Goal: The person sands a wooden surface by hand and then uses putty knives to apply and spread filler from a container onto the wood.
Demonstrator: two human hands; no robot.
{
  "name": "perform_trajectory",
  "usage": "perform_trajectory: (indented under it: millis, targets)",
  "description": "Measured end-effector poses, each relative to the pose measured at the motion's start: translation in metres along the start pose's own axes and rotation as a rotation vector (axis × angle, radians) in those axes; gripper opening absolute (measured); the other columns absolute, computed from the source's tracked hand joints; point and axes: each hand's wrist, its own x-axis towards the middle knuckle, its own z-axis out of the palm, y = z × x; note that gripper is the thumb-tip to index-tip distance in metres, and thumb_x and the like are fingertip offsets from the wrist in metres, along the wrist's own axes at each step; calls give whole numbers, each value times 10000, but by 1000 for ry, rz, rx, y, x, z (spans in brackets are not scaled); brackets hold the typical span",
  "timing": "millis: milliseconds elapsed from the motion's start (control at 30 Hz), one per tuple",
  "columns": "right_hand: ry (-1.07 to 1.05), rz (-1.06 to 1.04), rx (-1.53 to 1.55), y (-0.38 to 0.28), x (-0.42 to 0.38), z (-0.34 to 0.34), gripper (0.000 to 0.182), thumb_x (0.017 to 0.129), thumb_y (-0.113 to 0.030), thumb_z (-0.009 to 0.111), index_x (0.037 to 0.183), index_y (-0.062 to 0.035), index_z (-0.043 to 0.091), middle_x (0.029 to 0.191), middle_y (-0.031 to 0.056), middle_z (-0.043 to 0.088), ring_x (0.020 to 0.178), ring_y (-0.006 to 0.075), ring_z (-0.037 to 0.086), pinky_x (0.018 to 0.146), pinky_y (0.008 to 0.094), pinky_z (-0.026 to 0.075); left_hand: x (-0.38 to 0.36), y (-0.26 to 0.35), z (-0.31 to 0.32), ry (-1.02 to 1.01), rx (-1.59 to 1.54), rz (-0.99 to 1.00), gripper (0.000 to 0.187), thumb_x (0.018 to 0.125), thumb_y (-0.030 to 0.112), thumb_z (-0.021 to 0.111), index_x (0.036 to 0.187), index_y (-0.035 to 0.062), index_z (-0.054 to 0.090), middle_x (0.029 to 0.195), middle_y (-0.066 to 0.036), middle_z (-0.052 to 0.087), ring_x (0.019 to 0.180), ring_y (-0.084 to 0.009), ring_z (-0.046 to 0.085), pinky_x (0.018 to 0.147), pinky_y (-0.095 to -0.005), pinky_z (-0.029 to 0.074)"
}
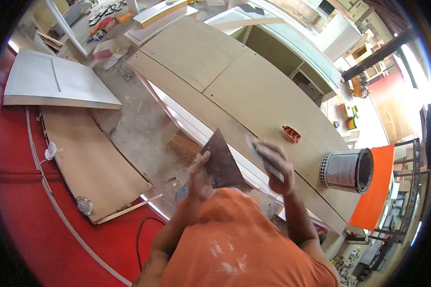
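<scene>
My left hand (198,177) holds a dark brown sheet (221,160) by its left edge, with the thumb along it, in front of my body. To the right my right hand (277,165) is closed on a flat grey block (263,157), somewhat blurred, over the near edge of the long wooden panel (268,103). A small red object (290,134) lies on the panel beyond my right hand. Further right a grey metal can (345,170) with a checkered band stands on the panel.
At the left, a white panel (57,81) and a brown board (93,158) lie over a red surface (14,205). An orange sheet (376,186) is beyond the can. Open cabinets (282,57) stand behind the long panel. A black cable (139,234) curves at the lower left.
</scene>
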Motion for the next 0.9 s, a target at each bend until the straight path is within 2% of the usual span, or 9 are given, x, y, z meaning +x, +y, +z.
perform_trajectory:
  millis: [33,100,133,200,267,367,500,567,900]
  targets:
    - [-41,112,316,-7,-20,12,470,766,-28,644,1229,-97,606,1286,174,538,1258,328,477,1061,434,376,-1,-4,6,-56,-79,-3,356,956,257,540,1223,23,559,1150,-146,636,1060,-255,625,917,-431,512]
    - [-184,-317,197,-1,-25,29,578,778,-29,672,1327,-96,505,1383,225,413,1312,399,394,1072,478,363,-4,-7,11,-35,5,-29,378,932,287,570,1213,34,558,1084,-129,647,990,-246,638,877,-411,524]
    - [-56,-289,98,1,-33,46,608,746,-44,711,1316,-107,508,1369,243,406,1294,425,400,1063,513,364,-6,-9,11,-16,79,-54,402,909,316,601,1202,45,558,1019,-112,658,921,-238,650,837,-392,536]
    - [-69,-169,-32,19,-29,43,584,726,-56,730,1275,-124,543,1366,204,419,1266,398,431,1053,488,386,-14,-6,5,17,3,-104,396,923,254,583,1214,-14,552,1128,-136,637,1014,-221,634,859,-358,529]
    - [-309,-164,-505,28,-13,23,521,752,-141,731,1249,-170,575,1334,110,482,1230,364,467,1012,469,426,-27,9,-4,-385,511,173,514,865,331,660,1201,-44,557,1112,-120,636,980,-182,625,820,-316,514]
    - [-192,-91,-479,49,5,17,460,773,-19,624,1212,-155,614,1256,97,572,1178,319,528,973,446,431,-57,14,-12,-325,624,120,566,821,378,690,1152,-66,580,1043,-130,658,945,-171,625,798,-293,503]
    - [-321,-68,-712,69,61,14,449,809,-62,600,1244,-168,569,1297,70,529,1216,273,498,1013,428,405,-49,20,-19,-194,577,27,518,833,335,670,1151,-63,579,998,-148,678,948,-202,649,798,-317,530]
    - [-413,-262,-723,86,76,25,438,807,-41,588,1231,-145,554,1256,60,544,1210,255,499,1014,410,403,-46,17,-15,-223,522,-3,497,835,299,670,1161,-63,570,1017,-155,675,955,-217,653,795,-333,539]
    - [-547,-160,-736,94,23,-20,547,726,0,625,1248,-144,546,1293,53,532,1247,258,473,1053,392,386,-28,20,-18,-19,302,121,498,830,119,623,1277,-27,462,1120,-158,617,977,-264,647,867,-400,548]
